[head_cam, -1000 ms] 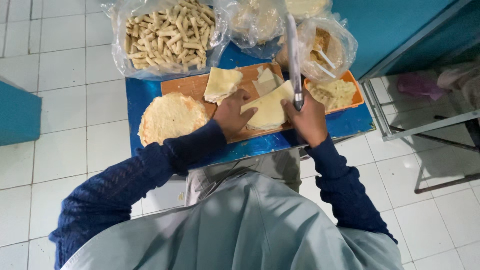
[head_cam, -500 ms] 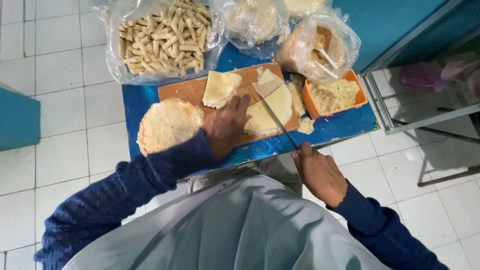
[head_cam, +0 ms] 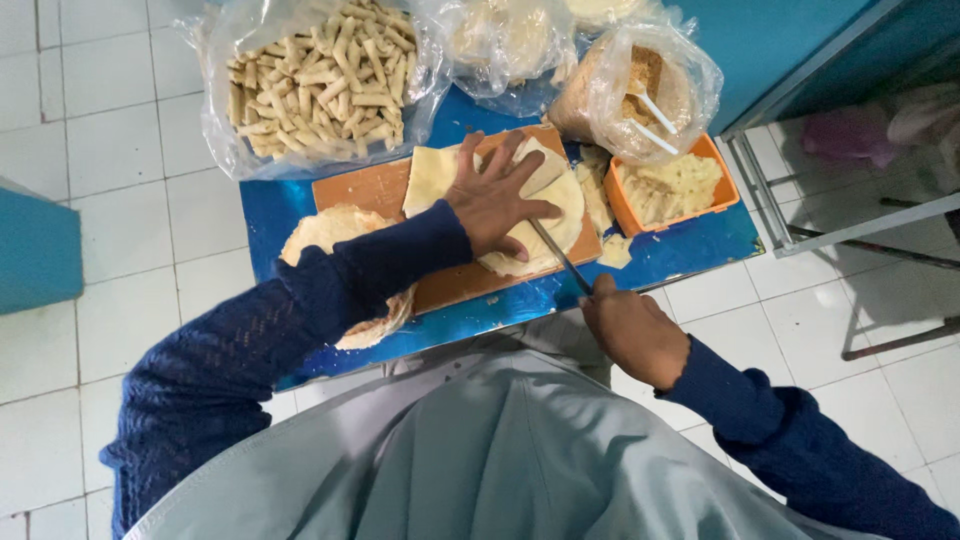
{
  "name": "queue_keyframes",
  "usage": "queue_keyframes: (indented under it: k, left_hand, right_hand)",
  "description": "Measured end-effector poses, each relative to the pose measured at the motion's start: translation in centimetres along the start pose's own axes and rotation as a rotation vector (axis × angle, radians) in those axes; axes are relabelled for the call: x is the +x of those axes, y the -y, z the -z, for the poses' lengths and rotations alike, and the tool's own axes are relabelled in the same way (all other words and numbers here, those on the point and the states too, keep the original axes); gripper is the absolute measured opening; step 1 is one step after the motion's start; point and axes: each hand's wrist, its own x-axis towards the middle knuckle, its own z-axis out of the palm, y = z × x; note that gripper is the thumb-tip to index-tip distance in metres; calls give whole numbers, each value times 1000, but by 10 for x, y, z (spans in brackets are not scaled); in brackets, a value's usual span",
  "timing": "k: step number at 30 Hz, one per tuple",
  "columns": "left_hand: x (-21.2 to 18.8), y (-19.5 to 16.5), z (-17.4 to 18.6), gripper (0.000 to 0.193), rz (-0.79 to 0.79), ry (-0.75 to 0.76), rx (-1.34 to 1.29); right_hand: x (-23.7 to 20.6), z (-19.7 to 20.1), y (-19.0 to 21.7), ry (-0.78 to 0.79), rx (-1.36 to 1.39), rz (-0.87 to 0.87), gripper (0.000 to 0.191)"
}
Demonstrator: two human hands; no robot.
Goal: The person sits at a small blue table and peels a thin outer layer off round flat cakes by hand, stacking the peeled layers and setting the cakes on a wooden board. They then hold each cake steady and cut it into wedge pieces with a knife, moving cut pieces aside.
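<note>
Head cam looking straight down, so just 1 view to go through: 2 hands in dark blue knit sleeves over 1 small blue table (head_cam: 690, 255). Left hand (head_cam: 495, 195) is spread flat, fingers fanned, pressing down on a round pale dough sheet (head_cam: 560, 215) that sits on 1 orange-brown cutting board (head_cam: 365, 185). Right hand (head_cam: 630, 330) is closed in a fist around the handle of 1 knife (head_cam: 555, 250), off the near edge of the table, with the blade running up across the sheet to just beside the left hand. I count 1 squarish cut piece (head_cam: 428, 178) on the board left of that hand, touching the round sheet. 1 stack of round sheets (head_cam: 325, 232) sits at the table's left end, partly hidden under the left sleeve. 1 orange tub (head_cam: 722, 178) on the right holds pale trimmings, with a couple of scraps lying between it and the board. Packaging-wise: 3 clear plastic bags along the far edge, no labels I can make out. Left bag (head_cam: 310, 75) is full of pale rolled sticks, too many to count; middle bag (head_cam: 500, 40) has round pale sheets; right bag (head_cam: 640, 90) holds something crumbly and brownish with 2 white utensil handles poking in.
</note>
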Motion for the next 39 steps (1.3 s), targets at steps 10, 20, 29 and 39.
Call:
queue_keyframes:
  k: [10,20,29,39]
  left_hand:
    - [-1,11,4,79,62,54,38]
    - [0,16,-1,84,36,38,38]
    - [-2,20,-1,79,94,72,1]
    - [-1,20,7,79,86,42,73]
  right_hand:
    - [39,-13,0,-80,6,54,37]
    - [64,-39,-10,-163,-43,201,34]
    - [32,-38,-17,-91,-20,68,36]
    - [49,-47,-17,-160,4,144,37]
